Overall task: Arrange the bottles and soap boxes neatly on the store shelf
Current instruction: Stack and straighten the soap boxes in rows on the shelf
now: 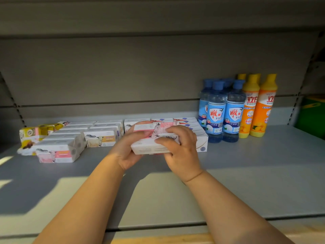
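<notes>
Both my hands hold a small stack of white-and-pink soap boxes [149,146] just above the grey shelf [246,173], in the middle. My left hand [128,148] grips the stack's left end from below. My right hand [179,147] clasps its right end with fingers over the top. Rows of white soap boxes [100,136] lie to the left, and more boxes [202,141] lie behind my right hand. Blue bottles [216,111] and orange bottles [260,106] stand upright at the back right.
Yellow-wrapped soap packs [33,134] lie untidily at the far left. A pink-fronted box [56,154] heads the nearest left row. The shelf's back panel [140,76] rises behind everything. A green object [313,110] shows past the right upright. Bare shelf lies in front.
</notes>
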`<state>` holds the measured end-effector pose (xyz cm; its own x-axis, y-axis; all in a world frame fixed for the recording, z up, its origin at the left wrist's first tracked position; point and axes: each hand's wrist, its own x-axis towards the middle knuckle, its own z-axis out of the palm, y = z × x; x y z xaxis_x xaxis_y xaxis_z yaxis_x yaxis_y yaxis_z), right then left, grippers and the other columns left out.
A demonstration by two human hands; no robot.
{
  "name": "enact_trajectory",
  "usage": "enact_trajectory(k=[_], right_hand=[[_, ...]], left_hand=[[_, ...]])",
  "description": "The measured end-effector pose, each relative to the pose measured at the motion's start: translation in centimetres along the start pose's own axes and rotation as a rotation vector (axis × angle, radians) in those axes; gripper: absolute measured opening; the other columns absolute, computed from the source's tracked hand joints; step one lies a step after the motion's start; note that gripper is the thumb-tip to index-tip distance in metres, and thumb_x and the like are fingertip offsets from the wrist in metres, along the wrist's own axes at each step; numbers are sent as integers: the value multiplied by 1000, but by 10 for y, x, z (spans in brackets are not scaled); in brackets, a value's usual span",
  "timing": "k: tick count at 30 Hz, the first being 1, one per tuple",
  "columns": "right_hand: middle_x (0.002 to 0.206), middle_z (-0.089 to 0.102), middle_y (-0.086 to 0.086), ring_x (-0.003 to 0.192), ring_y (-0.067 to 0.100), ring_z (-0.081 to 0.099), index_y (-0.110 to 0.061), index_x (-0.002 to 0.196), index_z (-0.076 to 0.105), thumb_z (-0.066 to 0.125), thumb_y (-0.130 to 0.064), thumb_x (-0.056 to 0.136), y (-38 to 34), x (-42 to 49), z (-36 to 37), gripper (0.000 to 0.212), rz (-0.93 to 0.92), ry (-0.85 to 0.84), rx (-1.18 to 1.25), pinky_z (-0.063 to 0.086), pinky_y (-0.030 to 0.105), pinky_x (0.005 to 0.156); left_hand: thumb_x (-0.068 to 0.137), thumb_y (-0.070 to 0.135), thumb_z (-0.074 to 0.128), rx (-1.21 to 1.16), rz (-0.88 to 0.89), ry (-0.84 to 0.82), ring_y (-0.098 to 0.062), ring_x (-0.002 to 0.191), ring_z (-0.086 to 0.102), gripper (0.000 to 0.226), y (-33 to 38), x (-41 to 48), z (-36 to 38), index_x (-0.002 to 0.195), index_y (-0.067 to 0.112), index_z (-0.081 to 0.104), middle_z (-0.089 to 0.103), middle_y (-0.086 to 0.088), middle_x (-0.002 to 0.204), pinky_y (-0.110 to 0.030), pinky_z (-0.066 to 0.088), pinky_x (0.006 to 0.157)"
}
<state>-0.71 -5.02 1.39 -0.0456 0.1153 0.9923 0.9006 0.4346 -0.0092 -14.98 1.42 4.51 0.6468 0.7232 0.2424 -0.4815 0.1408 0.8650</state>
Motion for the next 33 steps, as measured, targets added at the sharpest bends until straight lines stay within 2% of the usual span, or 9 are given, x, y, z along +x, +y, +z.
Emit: enact_trajectory(k=[4,7,12,16,21,25,27,29,33], right_hand=[[116,46,1,108,20,46,-21,104,60,67,-11,66,-3,3,-5,40,134,-15,129,46,40,92],[109,64,5,105,16,52,-7,101,68,81,-13,59,3,5,-10,44,213,-80,185,43,36,95],[104,59,1,100,7,54,-5,100,68,87,-20,58,0,1,-12,48,370,-144,369,48,22,88],[95,60,4,87,11,58,-4,92,67,91,-24,52,-1,0,-7,51,523,-86,344,52,28,75],[88,56,2,72,10,58,-17,79,63,89,-24,56,-4,2,-1,35,811,-18,362,49,19,65],[84,68,2,57,6,62,-21,83,67,73,-18,79,-3,6,-7,8,1190,-145,795,48,20,46],[83,69,-1,60,8,63,-21,90,67,71,-11,80,-6,6,-7,15,1190,-229,899,51,22,50],[92,69,-2,76,9,65,-25,96,63,78,-8,72,-10,4,-4,33,1059,-275,905,56,29,69],[120,59,-6,111,7,57,-40,125,44,83,-20,65,-14,2,-1,74,851,-358,742,46,27,94]], left_hand=[[57,-3,64,-74,-6,91,-27,79,68,32,6,0,-5,86,10,71,69,-12,89,-32,56,64],[51,8,71,-224,-271,122,-25,64,70,31,11,-4,-7,80,-3,75,71,-13,76,-29,56,52],[79,35,52,-299,-627,128,-33,60,65,44,8,-4,-17,88,-4,70,66,-18,75,-36,57,45],[85,69,34,-281,-503,82,-26,56,61,76,8,3,-14,92,5,74,66,-14,82,-26,53,41],[70,69,57,94,-185,232,-13,46,46,56,4,5,-2,89,18,69,55,-2,66,-15,31,38],[63,72,65,588,-98,351,-9,40,27,53,4,4,-3,77,22,52,39,4,54,-19,15,41],[70,78,55,666,-144,414,-11,38,24,56,4,3,-3,69,21,50,39,2,49,-19,15,42],[73,81,44,583,-300,411,-12,35,23,61,2,2,-5,60,21,49,40,-2,45,-16,14,41],[82,77,23,274,-643,73,-8,27,23,72,-3,-1,-4,51,17,50,38,-3,41,-10,16,35]])
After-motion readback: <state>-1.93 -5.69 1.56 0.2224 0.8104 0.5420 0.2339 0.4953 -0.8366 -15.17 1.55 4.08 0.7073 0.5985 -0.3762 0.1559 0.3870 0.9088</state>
